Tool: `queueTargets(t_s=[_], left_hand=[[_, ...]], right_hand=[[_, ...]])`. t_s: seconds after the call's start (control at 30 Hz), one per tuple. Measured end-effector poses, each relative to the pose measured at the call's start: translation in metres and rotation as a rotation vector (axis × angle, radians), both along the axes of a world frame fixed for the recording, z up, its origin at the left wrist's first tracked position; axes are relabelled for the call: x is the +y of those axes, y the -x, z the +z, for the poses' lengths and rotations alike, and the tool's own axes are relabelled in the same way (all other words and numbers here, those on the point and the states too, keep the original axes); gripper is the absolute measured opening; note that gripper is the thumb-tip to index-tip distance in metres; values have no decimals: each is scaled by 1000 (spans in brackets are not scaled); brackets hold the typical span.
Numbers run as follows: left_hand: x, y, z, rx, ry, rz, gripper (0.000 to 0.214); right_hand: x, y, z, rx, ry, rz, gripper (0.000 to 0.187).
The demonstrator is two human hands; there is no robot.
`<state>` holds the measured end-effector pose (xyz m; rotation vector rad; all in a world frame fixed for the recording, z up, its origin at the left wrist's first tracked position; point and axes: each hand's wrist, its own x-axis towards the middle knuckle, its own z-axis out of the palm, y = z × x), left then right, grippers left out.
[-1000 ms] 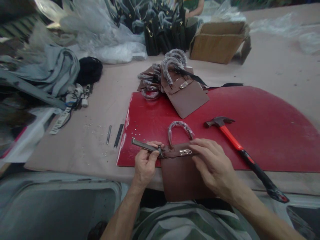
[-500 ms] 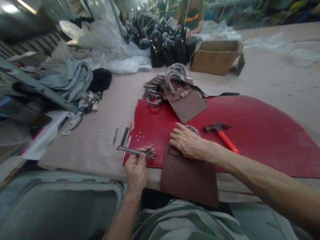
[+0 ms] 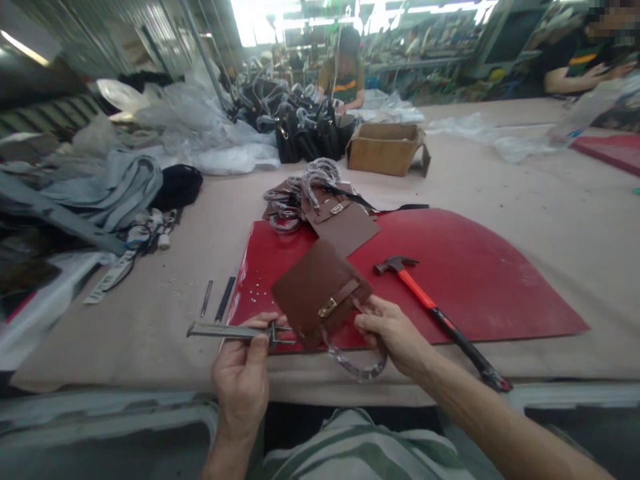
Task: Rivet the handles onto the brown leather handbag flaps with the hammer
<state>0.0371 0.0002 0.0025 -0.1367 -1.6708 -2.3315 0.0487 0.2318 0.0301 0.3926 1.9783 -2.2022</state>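
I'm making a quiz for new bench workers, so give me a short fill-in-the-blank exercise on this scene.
1. The left hand holds a tool made of ____.
2. The right hand holds a bag coloured ____.
3. The hammer lies partly on a mat coloured ____.
4. The box is made of ____.

Missing words: metal; brown; red; cardboard.
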Motion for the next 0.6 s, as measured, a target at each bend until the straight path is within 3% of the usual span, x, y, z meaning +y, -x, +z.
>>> queueTargets(t_s=[0.1,0.27,0.43,0.6], left_hand=[[10,2,-1,34,112,-61,12],[33,13,1,57,318,-199,12],[55,17,6,57,483,-341,14],[65,15,-2,-13,419,-409,15]], right_hand=[[-21,-31,-13,-181,315,-172,30],[-39,-59,-30,-213,502,-323,36],[-38,-63,-47,-187,581,-217,38],[-35,-58,-55,-102,475,-164,32]])
